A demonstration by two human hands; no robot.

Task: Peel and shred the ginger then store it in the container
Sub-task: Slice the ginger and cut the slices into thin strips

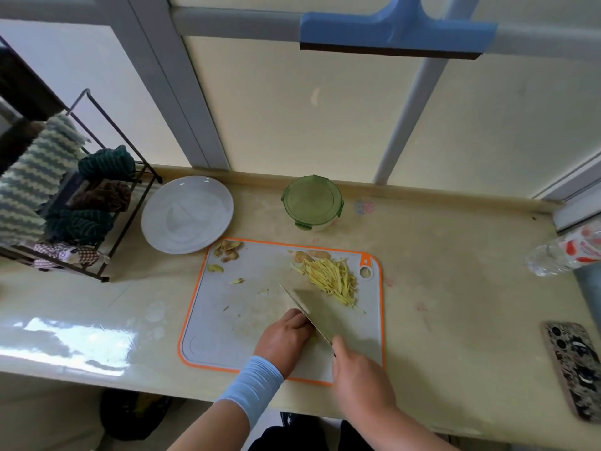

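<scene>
One board (234,320) carries one knife (312,312), one heap of shreds (331,279) at its far right, two unpeeled-looking ginger lumps (312,255) touching the heap's far edge, and a cluster of peels (229,249) in the far left corner with two loose scraps nearby. Behind the board stand one lidded container (313,203) and one plate (162,222); one bottle (566,252) and one phone (575,369) lie to the right. The right hand (357,369) clasps the knife handle, with the blade angled away and to the left. The left hand (283,340) sits knuckles-curled against the blade's left face; a sliver of yellow shows there, but whether it holds ginger I cannot tell. The heap lies just beyond the blade, apart from both hands.
</scene>
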